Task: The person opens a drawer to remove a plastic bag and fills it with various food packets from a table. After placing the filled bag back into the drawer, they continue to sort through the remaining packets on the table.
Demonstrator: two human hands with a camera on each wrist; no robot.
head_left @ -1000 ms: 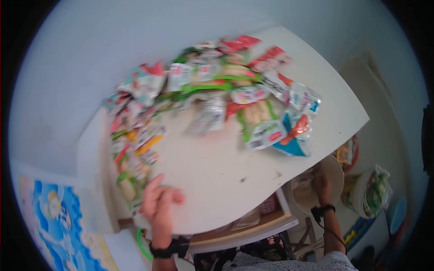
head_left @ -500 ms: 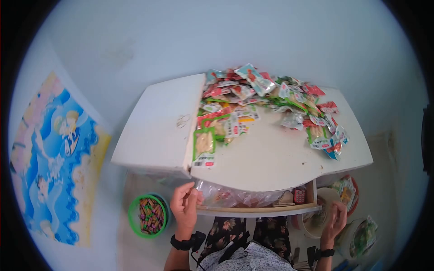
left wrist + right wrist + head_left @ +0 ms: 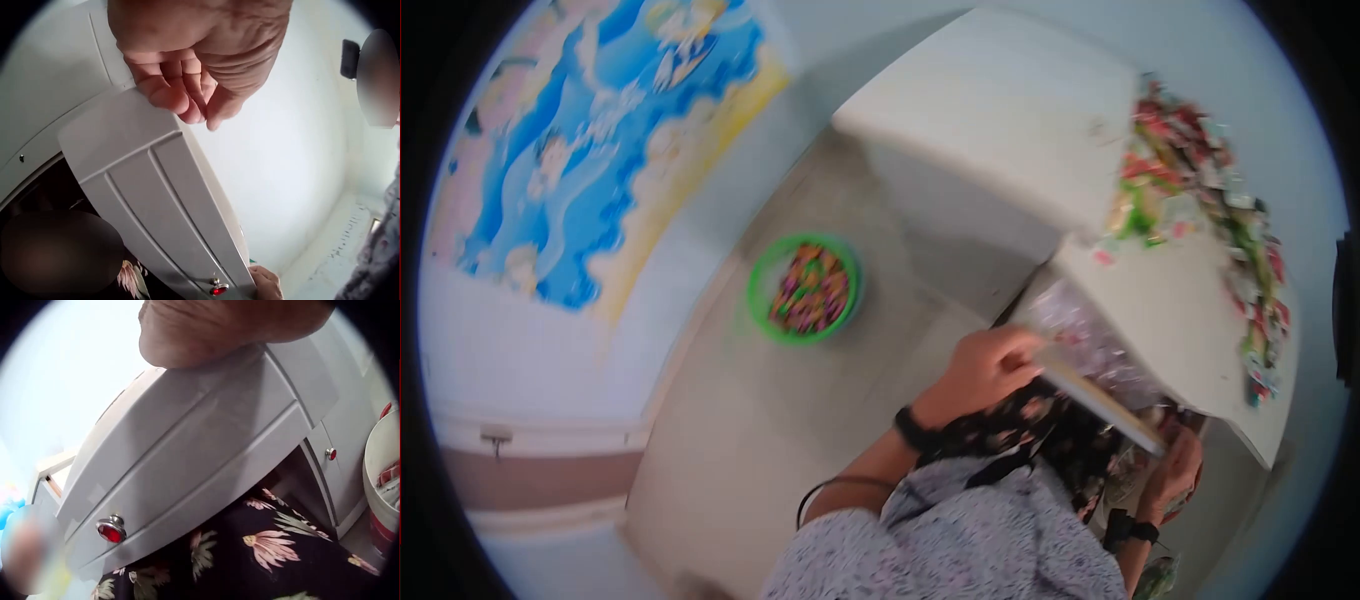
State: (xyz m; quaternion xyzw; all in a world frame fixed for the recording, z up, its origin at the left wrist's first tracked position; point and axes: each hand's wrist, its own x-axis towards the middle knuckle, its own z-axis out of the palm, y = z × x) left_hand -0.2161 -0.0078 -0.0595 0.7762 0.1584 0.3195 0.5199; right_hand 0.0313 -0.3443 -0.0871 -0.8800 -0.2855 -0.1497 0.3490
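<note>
Pale walls (image 3: 530,360) are enclosing us, with a blue, sea-themed poster (image 3: 595,190) hanging on the left and plain floor (image 3: 700,450) showing below it. We are facing a white desk (image 3: 1160,300), where many small, bright packets (image 3: 1190,170) are lying heaped along the far side; the head view is blurring their lettering. Just under the desktop, a drawer (image 3: 1105,402) is standing pulled out in front of our body, and crinkled clear plastic (image 3: 1090,335) is filling much of what we are seeing inside. Both our hands are meeting its front panel: our left hand (image 3: 990,365) is pinching the upper corner at the left end, fingers curling over the front and thumb lying behind the edge, while our right hand (image 3: 1176,472) is resting at the right end, and we cannot tell whether its fingers are gripping. A red-centred knob (image 3: 111,530) is sitting on the panel. We are wearing dark floral trousers (image 3: 269,547) beneath it. Down on the floor, a green-rimmed tub (image 3: 798,339) is holding many small, colourful pieces, well apart from our hands.
</note>
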